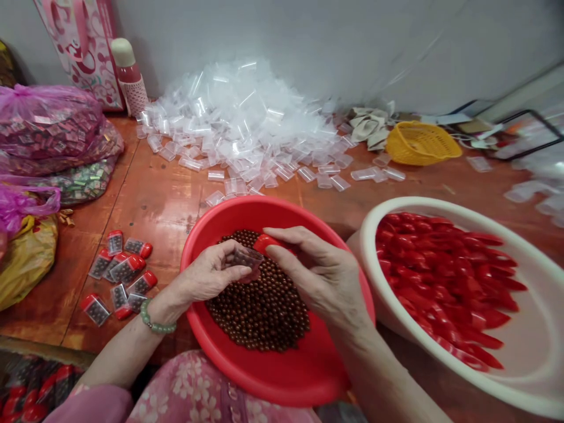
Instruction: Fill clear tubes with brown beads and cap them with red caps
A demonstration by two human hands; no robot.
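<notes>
My left hand (218, 270) pinches a small clear plastic box (247, 258) with dark beads in it, held above the red basin (211, 217). A red cap (268, 242) sits between the thumb and fingers of my right hand (324, 273), right at the open end of the box; whether they touch I cannot tell. Below both hands, a heap of shiny brown beads (264, 317) covers much of the basin's floor. To the right stands a white basin (544, 305) with many glossy red caps (445, 282) inside.
Filled red-capped boxes (126, 267) lie to the left. Clear empty boxes (251, 129) are piled against the wall. A yellow basket (420, 144) is at the back right. A bottle (130, 79), a pink bag (83, 47) and stuffed plastic bags (50, 132) stand at the left.
</notes>
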